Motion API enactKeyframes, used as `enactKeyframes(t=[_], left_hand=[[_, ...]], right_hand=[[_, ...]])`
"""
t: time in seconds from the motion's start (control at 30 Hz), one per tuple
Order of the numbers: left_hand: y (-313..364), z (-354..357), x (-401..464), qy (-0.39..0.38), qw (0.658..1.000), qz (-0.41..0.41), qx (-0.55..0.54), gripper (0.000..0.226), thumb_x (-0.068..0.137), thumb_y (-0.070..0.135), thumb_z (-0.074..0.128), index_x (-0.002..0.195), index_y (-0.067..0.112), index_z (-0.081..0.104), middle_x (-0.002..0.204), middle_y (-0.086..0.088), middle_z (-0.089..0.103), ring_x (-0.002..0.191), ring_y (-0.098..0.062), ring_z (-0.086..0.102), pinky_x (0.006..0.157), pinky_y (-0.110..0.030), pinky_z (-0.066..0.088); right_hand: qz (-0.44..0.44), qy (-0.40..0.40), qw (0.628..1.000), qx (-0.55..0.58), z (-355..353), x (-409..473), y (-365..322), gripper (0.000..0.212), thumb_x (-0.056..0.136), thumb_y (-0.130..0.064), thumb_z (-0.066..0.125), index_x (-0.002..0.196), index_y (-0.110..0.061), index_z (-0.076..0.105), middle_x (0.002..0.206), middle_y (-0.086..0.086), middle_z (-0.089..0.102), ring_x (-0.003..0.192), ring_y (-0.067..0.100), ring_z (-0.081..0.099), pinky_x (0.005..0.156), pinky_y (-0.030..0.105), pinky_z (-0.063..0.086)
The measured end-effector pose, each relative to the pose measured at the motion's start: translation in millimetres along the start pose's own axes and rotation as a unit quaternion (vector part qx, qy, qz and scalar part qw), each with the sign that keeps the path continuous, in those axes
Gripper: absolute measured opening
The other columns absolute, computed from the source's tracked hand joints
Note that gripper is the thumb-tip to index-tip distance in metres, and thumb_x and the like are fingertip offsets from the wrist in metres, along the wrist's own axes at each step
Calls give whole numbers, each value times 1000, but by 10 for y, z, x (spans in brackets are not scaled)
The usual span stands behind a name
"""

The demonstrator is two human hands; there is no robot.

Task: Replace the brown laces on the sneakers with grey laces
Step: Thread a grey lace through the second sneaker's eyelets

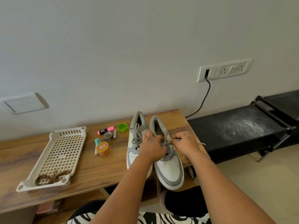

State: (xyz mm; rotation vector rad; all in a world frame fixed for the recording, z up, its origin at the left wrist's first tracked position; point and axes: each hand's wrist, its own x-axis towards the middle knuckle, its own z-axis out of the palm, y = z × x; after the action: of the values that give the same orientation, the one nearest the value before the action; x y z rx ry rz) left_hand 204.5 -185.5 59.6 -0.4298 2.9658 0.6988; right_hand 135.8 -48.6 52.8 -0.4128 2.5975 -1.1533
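Two grey-and-white sneakers stand side by side on the wooden table (100,167), toes toward me. The left sneaker (135,143) carries a tied grey lace. Over the right sneaker (169,170), my left hand (152,147) pinches the grey lace (164,143) at the eyelets. My right hand (186,141) holds the lace's other end, and a loose tail (202,144) trails to the right. The brown laces (51,177) lie bunched in the near end of a beige perforated tray (59,152) on the left.
Between tray and sneakers lie a pink highlighter (106,130), a green cap (123,127), a tape roll (108,136), batteries, a small teal bottle (97,141) and an orange-lidded jar (103,149). A black bench (234,131) adjoins the table's right edge. A cable (203,101) hangs from the wall socket.
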Motion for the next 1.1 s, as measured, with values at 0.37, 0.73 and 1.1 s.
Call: enactKeyframes(t=[0.37,0.73,1.1], left_hand=[[23,-100,274,17,998,4,68,28,98,32,41,113,21,63,129,-9,32,123,-31,29,97,-44,39],[-23,-148,450,-120,987,10,103,33,102,40,37,121,24,59,143,-7,26,126,-33,24,102,-48,31],[-115,-288,455,88,956,-52,-276,19,103,16,40,103,7,56,103,-7,62,94,-25,57,83,-36,48]], right_hand=[[-1,37,999,-26,175,-17,-43,6,89,-28,69,87,-28,74,81,-9,71,77,10,65,72,36,56],[-3,-47,997,68,21,51,-21,50,82,-1,72,123,-27,60,106,-9,65,99,10,64,84,26,55],[-31,-83,996,-5,-81,59,-123,70,88,15,41,132,-38,54,137,-9,50,114,9,46,96,32,48]])
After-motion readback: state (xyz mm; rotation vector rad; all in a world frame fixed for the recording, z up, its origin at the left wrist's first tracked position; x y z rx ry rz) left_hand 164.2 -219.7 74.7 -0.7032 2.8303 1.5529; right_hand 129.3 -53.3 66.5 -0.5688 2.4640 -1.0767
